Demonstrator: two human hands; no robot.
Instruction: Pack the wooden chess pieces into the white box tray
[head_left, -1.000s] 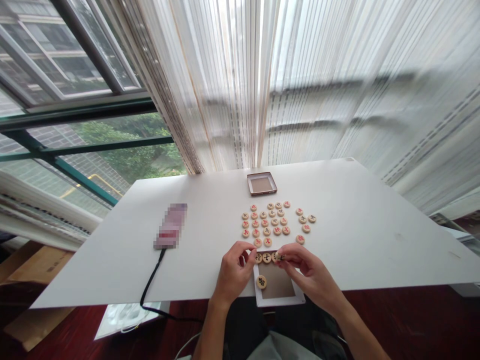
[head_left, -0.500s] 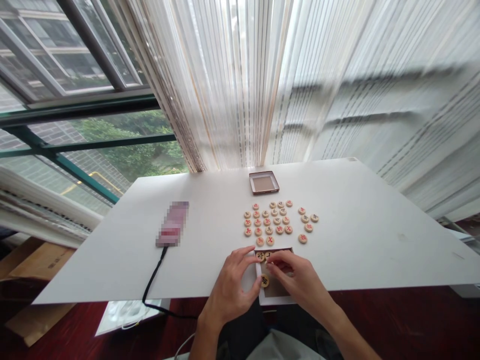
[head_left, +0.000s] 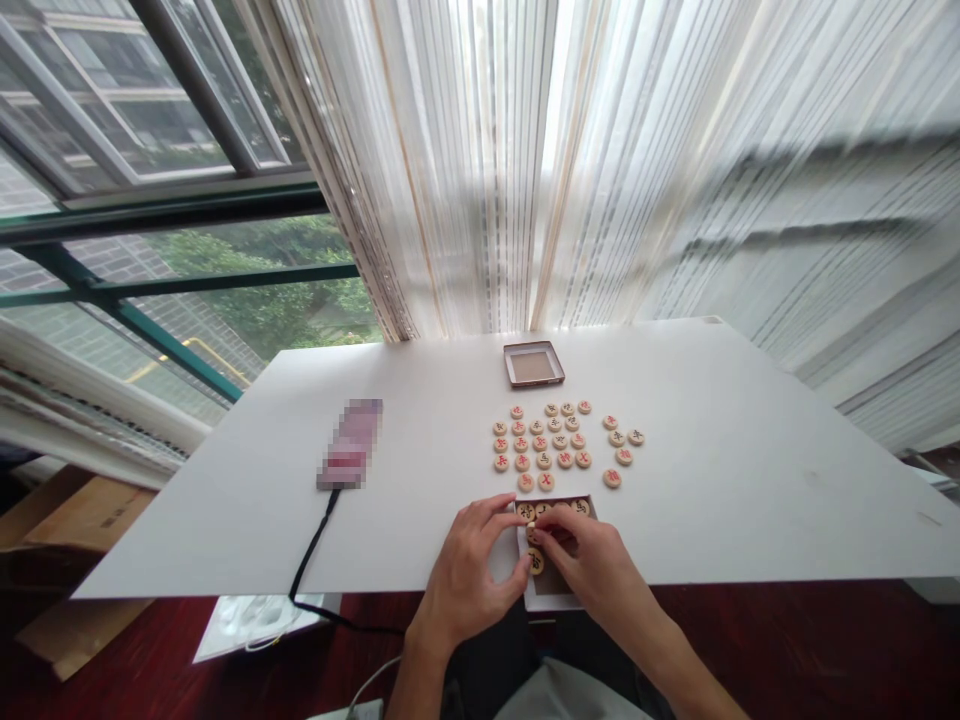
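A shallow white box (head_left: 551,600) with a brown floor lies at the near edge of the white table (head_left: 712,480). Round wooden game pieces (head_left: 579,507) line its far side, and another piece (head_left: 536,562) sits at its left wall. My left hand (head_left: 472,565) rests at the box's left edge, thumb against it, fingers curled. My right hand (head_left: 589,565) is over the box, its fingertips pinched on a wooden piece (head_left: 534,533). Beyond the box, several more loose pieces (head_left: 559,445) marked in red or black lie in rows on the table.
The box's lid (head_left: 533,364) lies farther back near the curtain (head_left: 600,160). A blurred pink device (head_left: 350,456) with a black cable (head_left: 307,570) lies to the left. Cardboard (head_left: 67,520) sits on the floor at the left, by the window.
Both hands have drawn back from the box's far edge toward me. My right hand moved down inside the box with a piece; my left thumb shifted to the box's left wall.
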